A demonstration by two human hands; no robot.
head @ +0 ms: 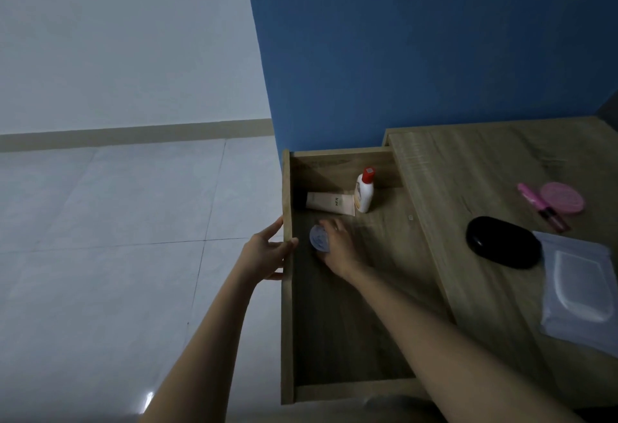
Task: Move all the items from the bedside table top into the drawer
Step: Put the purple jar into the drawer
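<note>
The bedside table top (475,168) looks like matt, pale wood-grain laminate, and the drawer (347,315) beside it has the same finish. On the table top, a black case (503,247) shows a smooth, glossy shell; next to it lies a pouch (578,292) of soft, slightly shiny plastic film. Beyond the drawer, floor tiles (117,238) are polished and reflective.

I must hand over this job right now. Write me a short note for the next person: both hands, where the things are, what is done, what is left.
Left hand: grips the front panel of the open drawer.
Right hand: inside the drawer, holding a small round jar low over the drawer floor.
Done: cream tube lies in the drawer; white bottle with red cap stands beside it.
Left on the bedside table top: black oval case, pink round compact, pink lip gloss, clear pouch.
</note>
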